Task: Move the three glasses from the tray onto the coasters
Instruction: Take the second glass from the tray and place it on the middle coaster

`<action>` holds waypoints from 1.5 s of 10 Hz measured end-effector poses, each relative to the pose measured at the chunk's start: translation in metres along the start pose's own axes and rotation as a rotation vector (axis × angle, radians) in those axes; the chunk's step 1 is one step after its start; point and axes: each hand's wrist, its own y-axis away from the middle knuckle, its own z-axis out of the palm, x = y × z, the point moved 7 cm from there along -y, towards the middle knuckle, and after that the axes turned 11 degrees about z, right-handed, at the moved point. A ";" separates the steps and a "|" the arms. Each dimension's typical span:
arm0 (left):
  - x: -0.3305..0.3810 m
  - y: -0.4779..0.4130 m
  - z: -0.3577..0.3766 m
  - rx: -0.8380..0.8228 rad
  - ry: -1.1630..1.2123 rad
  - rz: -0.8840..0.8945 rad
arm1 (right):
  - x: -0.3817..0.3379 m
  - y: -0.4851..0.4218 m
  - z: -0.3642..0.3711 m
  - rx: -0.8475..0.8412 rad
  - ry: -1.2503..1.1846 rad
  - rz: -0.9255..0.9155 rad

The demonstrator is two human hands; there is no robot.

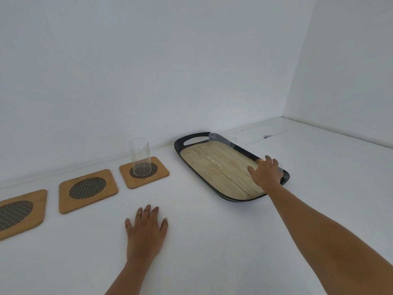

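A dark-rimmed tray (pixel 217 167) with a wooden floor lies at the right. One clear glass (pixel 221 140) sits at its far rim and looks tilted. My right hand (pixel 265 173) is wrapped around a second glass (pixel 281 166) at the tray's right end, and the hand hides most of that glass. A third glass (pixel 140 155) stands upright on the right coaster (pixel 146 183). The middle coaster (pixel 88 188) and the left coaster (pixel 17 213) are bare. My left hand (pixel 145 228) lies flat on the table, fingers spread, in front of the coasters.
The white table meets white walls behind and to the right. A recessed hatch (pixel 258 133) with a small dark opening is set into the tabletop behind the tray.
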 end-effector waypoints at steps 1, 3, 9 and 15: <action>0.000 0.000 -0.001 -0.005 -0.002 0.001 | 0.007 -0.001 0.011 -0.098 0.045 0.008; 0.000 0.000 -0.001 -0.004 0.015 -0.001 | 0.003 0.002 0.007 -0.014 0.226 -0.056; 0.001 0.001 -0.002 0.008 0.025 -0.007 | 0.018 -0.007 0.005 0.038 0.329 -0.095; 0.001 0.003 -0.004 0.005 0.001 -0.002 | 0.015 -0.006 0.012 0.032 0.443 -0.138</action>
